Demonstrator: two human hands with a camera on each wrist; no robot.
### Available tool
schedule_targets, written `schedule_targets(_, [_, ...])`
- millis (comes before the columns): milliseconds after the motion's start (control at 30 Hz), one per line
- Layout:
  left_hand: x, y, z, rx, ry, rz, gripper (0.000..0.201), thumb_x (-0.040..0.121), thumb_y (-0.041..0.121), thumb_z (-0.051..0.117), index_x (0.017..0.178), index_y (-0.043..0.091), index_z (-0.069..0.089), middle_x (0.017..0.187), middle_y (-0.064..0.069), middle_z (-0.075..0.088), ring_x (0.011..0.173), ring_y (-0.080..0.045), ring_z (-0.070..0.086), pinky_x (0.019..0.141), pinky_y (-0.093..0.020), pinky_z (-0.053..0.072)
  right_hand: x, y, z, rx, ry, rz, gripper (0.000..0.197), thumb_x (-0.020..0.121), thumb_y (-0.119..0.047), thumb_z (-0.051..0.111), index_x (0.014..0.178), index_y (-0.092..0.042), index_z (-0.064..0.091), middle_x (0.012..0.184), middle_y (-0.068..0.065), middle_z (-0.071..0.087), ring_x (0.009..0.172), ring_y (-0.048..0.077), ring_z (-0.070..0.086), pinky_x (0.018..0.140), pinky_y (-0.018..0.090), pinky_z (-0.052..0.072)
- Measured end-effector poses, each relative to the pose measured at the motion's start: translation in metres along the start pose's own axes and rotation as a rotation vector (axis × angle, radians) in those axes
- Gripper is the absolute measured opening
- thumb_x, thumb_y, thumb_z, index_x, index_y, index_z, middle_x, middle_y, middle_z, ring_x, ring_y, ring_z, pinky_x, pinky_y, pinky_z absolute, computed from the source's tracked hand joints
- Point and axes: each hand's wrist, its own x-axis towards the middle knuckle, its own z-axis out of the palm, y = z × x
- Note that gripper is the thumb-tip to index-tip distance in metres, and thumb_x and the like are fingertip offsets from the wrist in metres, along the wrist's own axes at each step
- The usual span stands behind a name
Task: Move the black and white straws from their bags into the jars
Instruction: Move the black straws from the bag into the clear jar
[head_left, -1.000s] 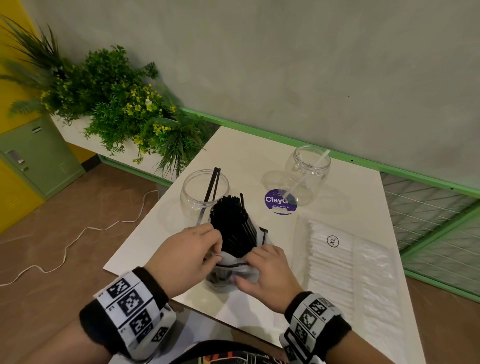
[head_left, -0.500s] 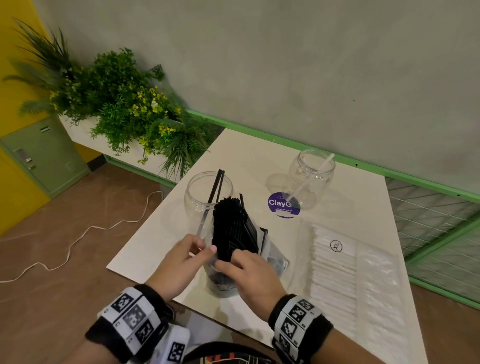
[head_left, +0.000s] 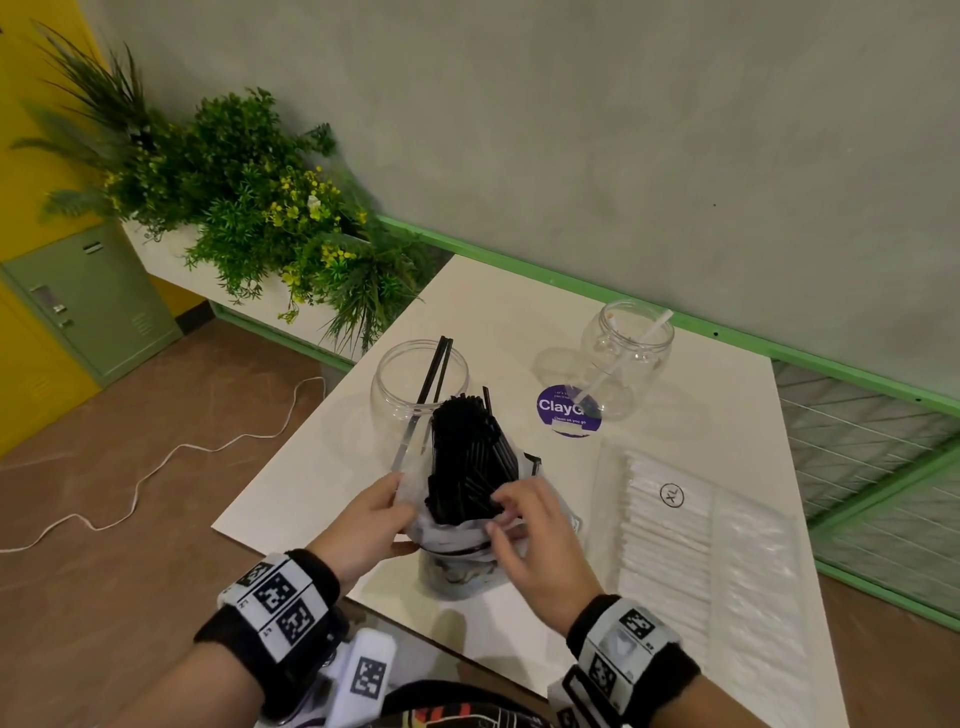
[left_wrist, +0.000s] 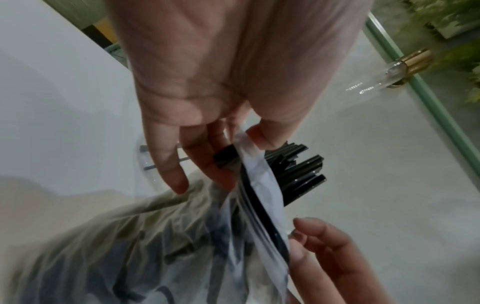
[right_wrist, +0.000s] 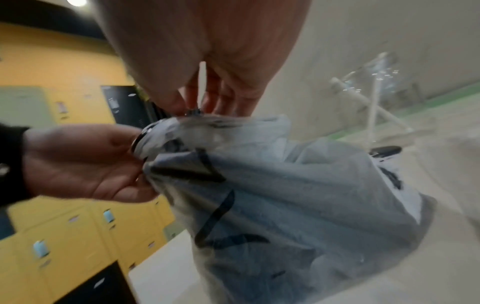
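Two hands meet low over the near edge of the bench (head_left: 322, 467), wrists w/ black bands, forearms angled in from either side. Left hand (head_left: 371, 525) is palm-in at the left rim of the clear bag (head_left: 457, 566); thumb and fingers pinch the plastic edge, per the left wrist view. Right hand (head_left: 537, 540) is arched over the bag's right side, fingers curled down, tips nipping the bag rim right beside the black straws (head_left: 465, 457); can't tell if it also grips a straw. The straw bundle stands upright in the bag, tops fanned out above the rim.

Just behind the bag stands the left jar (head_left: 418, 384), clear, w/ two black straws leaning in it. Further back-right is the right jar (head_left: 626, 358) holding one white straw (head_left: 631, 356), tilted. Between the jars, a round purple sticker (head_left: 569, 410) on the benchtop. Right of the hands lies the flat bag of white straws (head_left: 670, 535), marked XL. Planter w/ greenery (head_left: 249, 208) sits off the bench's left-rear corner; white cable (head_left: 156, 467) trails on the floor.
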Motion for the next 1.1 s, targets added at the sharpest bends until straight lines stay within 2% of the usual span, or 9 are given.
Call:
schedule_targets(100, [0.001,-0.001,0.001,0.095,-0.009,0.021,0.029,0.089,-0.004,0.041,0.107,0.008,0.059,0.093,-0.008,0.066,0.087,-0.020,0.060,0.093,-0.046,0.051,0.012,0.007,-0.009,-0.168,-0.090,0.129,0.047,0.084,-0.023,0.067,0.126,-0.020,0.047,0.122,-0.010,0.037,0.106,0.008,0.049,0.094,0.027,0.047])
schedule_targets(233, [0.001,-0.003,0.002,0.125,-0.028,0.053,0.030,0.094,-0.004,0.035,0.101,0.011,0.060,0.084,0.003,0.068,0.082,-0.014,0.061,0.085,-0.041,0.054,0.029,0.005,-0.012,-0.403,-0.269,0.175,0.063,0.082,-0.036,0.068,0.136,-0.016,0.042,0.129,0.001,0.046,0.119,0.018,0.041,0.103,0.027,0.036])
schedule_targets(367, [0.001,-0.003,0.004,0.080,-0.032,0.085,0.018,0.101,0.008,0.040,0.097,-0.002,0.055,0.081,-0.003,0.064,0.080,-0.014,0.060,0.082,-0.044,0.055,0.035,0.006,-0.005,-0.550,-0.346,0.204,0.059,0.077,-0.055,0.065,0.117,-0.014,0.054,0.112,0.002,0.057,0.109,0.022,0.042,0.092,0.033,0.041])
schedule_targets(467, [0.001,-0.003,0.005,0.033,-0.034,0.105,0.021,0.100,0.013,0.044,0.092,-0.006,0.051,0.086,-0.015,0.055,0.083,-0.023,0.053,0.080,-0.045,0.054,0.035,0.004,-0.003,-0.548,-0.353,0.197,0.051,0.075,-0.054,0.065,0.107,-0.015,0.054,0.107,0.002,0.062,0.106,0.023,0.044,0.087,0.035,0.042])
schedule_targets(633, [0.007,-0.003,0.005,-0.020,0.025,0.180,0.013,0.096,-0.004,0.042,0.088,-0.008,0.052,0.080,-0.014,0.055,0.076,-0.022,0.055,0.065,-0.031,0.053,0.037,0.003,0.000,-0.470,-0.233,0.123,0.048,0.079,-0.041,0.065,0.118,-0.017,0.053,0.114,0.000,0.061,0.111,0.021,0.044,0.091,0.035,0.040])
schedule_targets(833, [0.004,-0.002,0.004,-0.117,0.057,0.172,0.025,0.091,-0.007,0.038,0.087,0.007,0.058,0.074,-0.003,0.063,0.071,-0.015,0.059,0.063,-0.029,0.050,0.037,0.003,0.010,-0.441,-0.264,0.110,0.043,0.082,-0.036,0.063,0.121,-0.020,0.053,0.115,-0.003,0.061,0.111,0.020,0.043,0.092,0.036,0.040])
schedule_targets(933, [0.003,-0.002,0.000,-0.159,0.046,0.141,0.009,0.087,0.016,0.051,0.091,0.011,0.056,0.082,-0.004,0.063,0.080,-0.016,0.060,0.073,-0.033,0.049,0.042,0.004,0.014,-0.472,-0.259,0.094,0.043,0.083,-0.037,0.063,0.122,-0.021,0.057,0.115,-0.003,0.061,0.110,0.021,0.043,0.091,0.035,0.040])
schedule_targets(1033, [0.005,-0.007,-0.003,0.078,0.044,0.248,0.052,0.062,0.050,0.073,0.094,0.014,0.055,0.098,-0.011,0.062,0.094,-0.023,0.061,0.085,-0.039,0.049,0.044,0.007,0.018,-0.476,-0.225,0.089,0.042,0.079,-0.036,0.068,0.118,-0.021,0.062,0.109,-0.002,0.062,0.106,0.024,0.045,0.087,0.039,0.043])
schedule_targets(1100, [0.008,-0.010,-0.001,0.374,0.138,0.376,0.050,0.056,0.044,0.084,0.089,0.021,0.053,0.097,-0.009,0.056,0.090,-0.020,0.057,0.077,-0.030,0.047,0.043,0.010,0.022,-0.460,-0.200,0.079,0.041,0.077,-0.036,0.070,0.115,-0.021,0.064,0.109,-0.004,0.063,0.106,0.024,0.046,0.085,0.038,0.042])
